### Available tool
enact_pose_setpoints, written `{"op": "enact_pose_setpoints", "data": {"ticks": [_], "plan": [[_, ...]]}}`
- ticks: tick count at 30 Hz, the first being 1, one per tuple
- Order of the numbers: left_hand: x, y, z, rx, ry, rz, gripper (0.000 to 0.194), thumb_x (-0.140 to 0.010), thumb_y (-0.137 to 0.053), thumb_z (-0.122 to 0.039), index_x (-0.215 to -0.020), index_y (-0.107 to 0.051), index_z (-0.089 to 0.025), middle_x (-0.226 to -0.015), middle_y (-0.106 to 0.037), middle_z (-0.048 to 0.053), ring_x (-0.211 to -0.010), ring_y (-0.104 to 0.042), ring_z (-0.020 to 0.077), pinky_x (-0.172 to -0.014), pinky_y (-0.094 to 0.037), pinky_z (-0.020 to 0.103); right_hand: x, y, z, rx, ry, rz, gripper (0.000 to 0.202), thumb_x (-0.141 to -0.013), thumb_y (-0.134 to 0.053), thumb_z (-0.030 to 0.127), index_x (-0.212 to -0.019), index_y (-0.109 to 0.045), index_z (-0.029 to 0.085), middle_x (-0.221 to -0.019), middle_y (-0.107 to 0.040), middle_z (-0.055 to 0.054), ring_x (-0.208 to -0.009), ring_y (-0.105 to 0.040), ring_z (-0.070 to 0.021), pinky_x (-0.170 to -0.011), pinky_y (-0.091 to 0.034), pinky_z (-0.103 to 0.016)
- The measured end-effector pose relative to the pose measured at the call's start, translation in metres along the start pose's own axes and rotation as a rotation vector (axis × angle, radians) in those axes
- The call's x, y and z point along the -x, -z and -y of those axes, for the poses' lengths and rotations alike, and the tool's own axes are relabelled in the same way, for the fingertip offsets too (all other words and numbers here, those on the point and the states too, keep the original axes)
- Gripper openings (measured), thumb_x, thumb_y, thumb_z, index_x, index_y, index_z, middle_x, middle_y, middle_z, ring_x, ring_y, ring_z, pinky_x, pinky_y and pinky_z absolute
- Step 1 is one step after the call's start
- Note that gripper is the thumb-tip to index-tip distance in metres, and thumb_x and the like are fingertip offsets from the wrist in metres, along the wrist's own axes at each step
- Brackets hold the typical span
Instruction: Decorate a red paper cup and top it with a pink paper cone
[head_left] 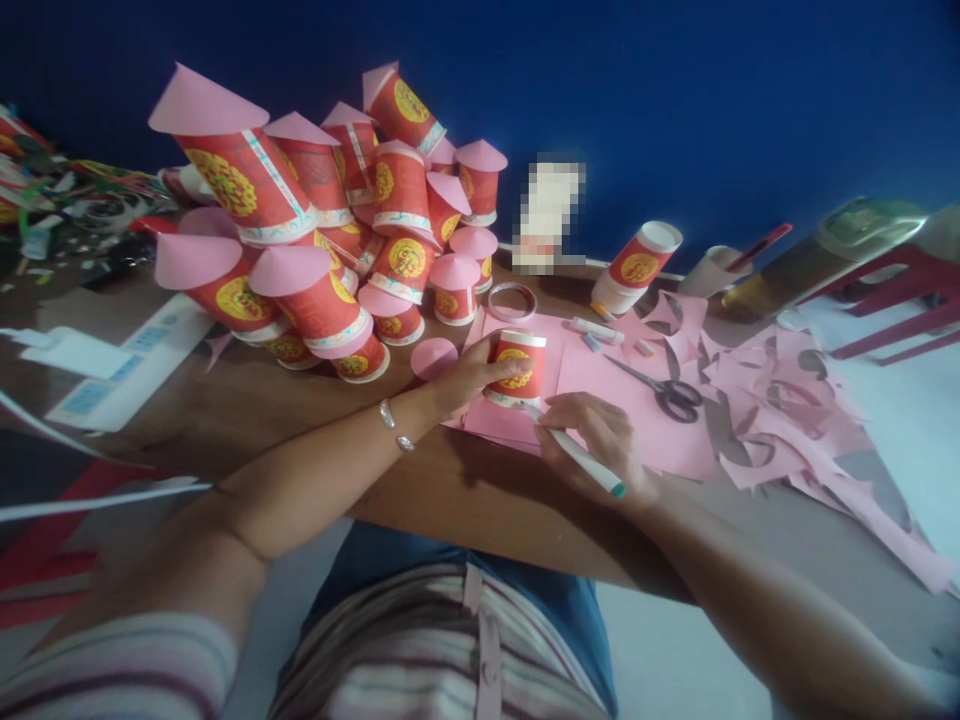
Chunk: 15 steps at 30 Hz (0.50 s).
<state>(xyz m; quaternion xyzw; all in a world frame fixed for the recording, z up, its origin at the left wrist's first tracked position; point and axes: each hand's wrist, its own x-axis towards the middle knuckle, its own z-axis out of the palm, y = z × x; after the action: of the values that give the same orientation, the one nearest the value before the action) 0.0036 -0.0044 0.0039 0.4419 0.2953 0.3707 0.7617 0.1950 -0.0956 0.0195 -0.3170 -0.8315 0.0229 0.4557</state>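
Note:
My left hand (480, 378) is closed round a red paper cup (523, 372) with a yellow round emblem and white bands at top and bottom. The cup stands on pink paper (630, 418). In my right hand (589, 440) is a white marker pen (585, 462) with a green end, its tip close to the cup's lower white band. Whether the tip touches the cup, I cannot tell. Beside my left wrist lies a small pink paper disc or cone (434, 358). A roll of tape (512, 300) rests just behind the cup.
Several red cups with pink cone tops (300, 290) are stacked at the left. Scissors (667, 393) lie on the paper, with pink offcuts (795, 400) to the right. Stacked cups (637, 268) and a bottle (825, 255) stand at the back. A power strip (135, 360) is far left.

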Motion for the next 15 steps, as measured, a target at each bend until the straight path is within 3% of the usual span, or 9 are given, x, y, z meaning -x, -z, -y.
{"op": "enact_pose_setpoints", "data": {"ticks": [15], "plan": [[0.0004, -0.0003, -0.0001, -0.001, 0.006, -0.017, 0.064, -0.065, -0.095, -0.036, -0.117, -0.063, -0.018, -0.102, -0.072, 0.004, -0.087, -0.067, 0.0155, -0.076, -0.053, 0.028, -0.0006, -0.0005, 0.0012, 0.007, -0.020, 0.018, 0.018, -0.094, -0.068, 0.007, -0.101, -0.060, 0.023, -0.078, -0.072, -0.002, -0.070, -0.074, -0.0188, -0.064, -0.058, -0.030]]}}
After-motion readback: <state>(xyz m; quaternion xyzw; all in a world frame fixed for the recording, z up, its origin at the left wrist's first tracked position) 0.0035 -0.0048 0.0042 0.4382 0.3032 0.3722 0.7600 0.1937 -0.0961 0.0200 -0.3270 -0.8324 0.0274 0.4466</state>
